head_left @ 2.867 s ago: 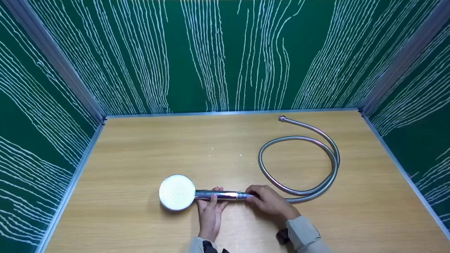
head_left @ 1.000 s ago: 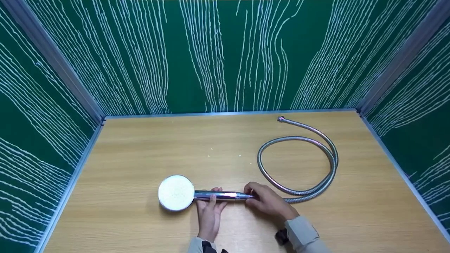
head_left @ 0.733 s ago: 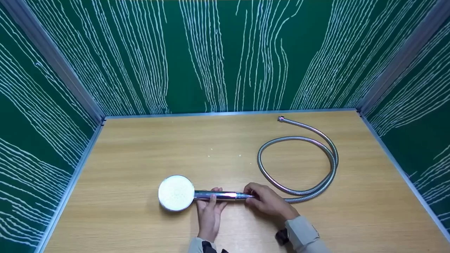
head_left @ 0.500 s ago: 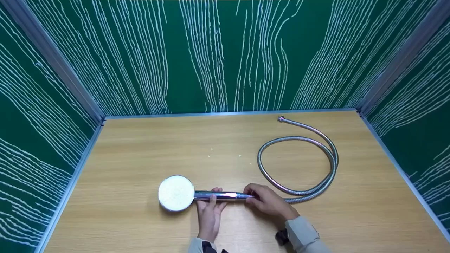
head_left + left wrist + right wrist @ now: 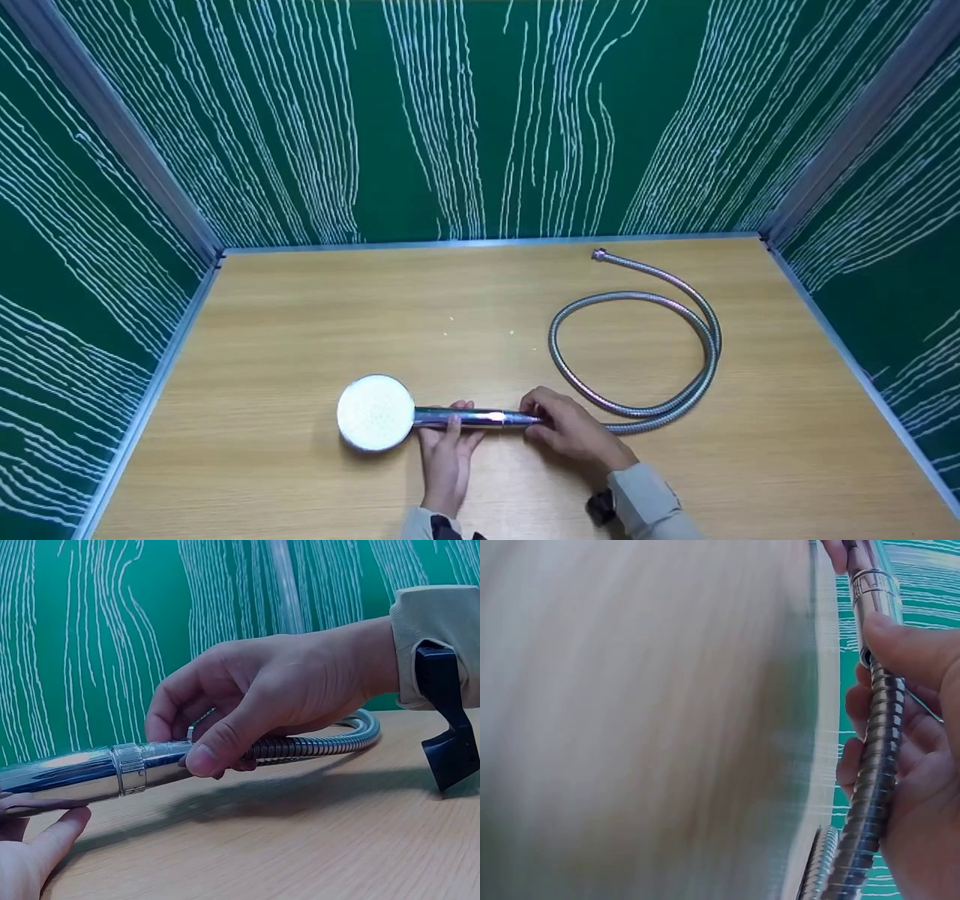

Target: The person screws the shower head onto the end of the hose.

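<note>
A chrome hand shower with a round white spray face turned up is held low over the table. My left hand holds its handle from below, thumb lying across the near side. At the handle's right end, my right hand pinches the smooth chrome connector between thumb and fingers. From there the ribbed metal shower hose runs under the right palm and coils on the table. In the right wrist view, the right thumb presses on the connector, with the hose passing along the curled fingers.
The hose's loose end, with a metal nut, lies near the back edge of the wooden table. Several tiny white specks dot the tabletop. Green panels with white wavy lines enclose the back and sides.
My right fingers have shifted slightly around the connector. The shower head, my left hand and the coiled hose stay almost in place, with only a slight drift of the whole view.
</note>
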A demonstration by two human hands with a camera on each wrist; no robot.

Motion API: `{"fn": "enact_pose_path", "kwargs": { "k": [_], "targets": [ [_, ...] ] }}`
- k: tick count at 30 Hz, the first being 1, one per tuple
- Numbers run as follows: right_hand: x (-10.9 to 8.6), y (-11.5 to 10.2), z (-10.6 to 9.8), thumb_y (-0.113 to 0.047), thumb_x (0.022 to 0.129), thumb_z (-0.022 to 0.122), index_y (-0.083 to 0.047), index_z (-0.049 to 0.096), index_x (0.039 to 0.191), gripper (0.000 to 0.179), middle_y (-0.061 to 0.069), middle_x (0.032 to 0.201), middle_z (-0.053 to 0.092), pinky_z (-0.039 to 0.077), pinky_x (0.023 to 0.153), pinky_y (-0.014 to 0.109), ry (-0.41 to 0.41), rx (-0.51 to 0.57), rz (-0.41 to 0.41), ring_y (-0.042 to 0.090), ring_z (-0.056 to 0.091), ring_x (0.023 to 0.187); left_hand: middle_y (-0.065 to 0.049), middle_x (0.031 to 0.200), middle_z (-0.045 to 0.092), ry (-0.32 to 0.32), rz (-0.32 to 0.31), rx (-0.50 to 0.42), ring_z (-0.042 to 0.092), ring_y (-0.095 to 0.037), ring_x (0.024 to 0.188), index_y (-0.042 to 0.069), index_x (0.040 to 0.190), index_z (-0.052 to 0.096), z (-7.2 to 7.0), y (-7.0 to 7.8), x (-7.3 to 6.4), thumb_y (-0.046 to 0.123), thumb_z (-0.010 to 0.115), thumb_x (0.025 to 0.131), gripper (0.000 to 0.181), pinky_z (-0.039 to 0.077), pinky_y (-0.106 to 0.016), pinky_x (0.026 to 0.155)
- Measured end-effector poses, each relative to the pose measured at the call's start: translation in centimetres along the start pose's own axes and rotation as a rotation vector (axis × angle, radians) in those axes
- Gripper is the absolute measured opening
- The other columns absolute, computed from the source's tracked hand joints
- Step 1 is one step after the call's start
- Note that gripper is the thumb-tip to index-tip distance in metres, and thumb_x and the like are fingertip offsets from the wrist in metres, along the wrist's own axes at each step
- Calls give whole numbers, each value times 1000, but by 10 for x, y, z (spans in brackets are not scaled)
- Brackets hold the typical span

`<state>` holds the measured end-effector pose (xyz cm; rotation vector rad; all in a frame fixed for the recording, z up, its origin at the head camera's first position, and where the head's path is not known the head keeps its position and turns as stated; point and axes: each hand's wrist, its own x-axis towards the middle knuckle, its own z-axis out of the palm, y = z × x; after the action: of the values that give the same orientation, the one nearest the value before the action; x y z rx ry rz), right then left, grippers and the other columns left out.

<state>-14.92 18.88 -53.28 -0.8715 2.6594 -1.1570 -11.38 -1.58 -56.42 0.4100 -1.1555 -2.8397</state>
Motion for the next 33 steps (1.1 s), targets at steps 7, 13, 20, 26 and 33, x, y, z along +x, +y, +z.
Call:
{"fn": "enact_pose_path", "kwargs": {
  "k": [7, 13, 20, 26, 33],
  "targets": [
    [-1, 1, 0, -11, 88, 66, -13, 57, 104, 18, -3, 96, 59, 49, 73, 24, -15, -3, 7, 10, 53, 85, -11, 113, 49, -2, -1, 15, 57, -21, 111, 4, 135, 14, 0, 0, -1, 0, 36, 99, 42, 43, -57, 101],
    [0, -1, -1, -13, 91, 63, -13, 59, 104, 14, -3, 98, 59, 49, 74, 24, -46, 25, 55, 9, 54, 86, -14, 116, 45, -5, -9, 35, 54, -24, 115, 7, 138, 9, 0, 1, 0, 1, 33, 100, 45, 42, -58, 101],
    [1, -1, 0, -12, 90, 63, -12, 59, 106, 16, -3, 98, 61, 50, 76, 25, -38, 16, 37, 11, 56, 87, -11, 111, 49, -3, -5, 13, 56, -21, 111, 7, 136, 12, 0, 1, 0, -1, 34, 100, 44, 43, -58, 100],
    [1, -2, 1, -11, 83, 72, -12, 53, 110, 33, -3, 101, 56, 50, 79, 25, -26, 25, 34, 11, 55, 89, -11, 111, 49, -7, -3, 7, 56, -21, 111, 7, 137, 11, 0, 1, 0, -1, 35, 99, 46, 42, -58, 101],
    [1, -3, 0, -11, 85, 70, -15, 54, 104, 25, -6, 97, 55, 48, 76, 24, -15, 11, 50, 9, 52, 87, -10, 111, 50, 0, -3, 1, 57, -20, 109, 6, 136, 12, 1, 1, 0, -1, 36, 99, 44, 44, -58, 100]
  ]
}}
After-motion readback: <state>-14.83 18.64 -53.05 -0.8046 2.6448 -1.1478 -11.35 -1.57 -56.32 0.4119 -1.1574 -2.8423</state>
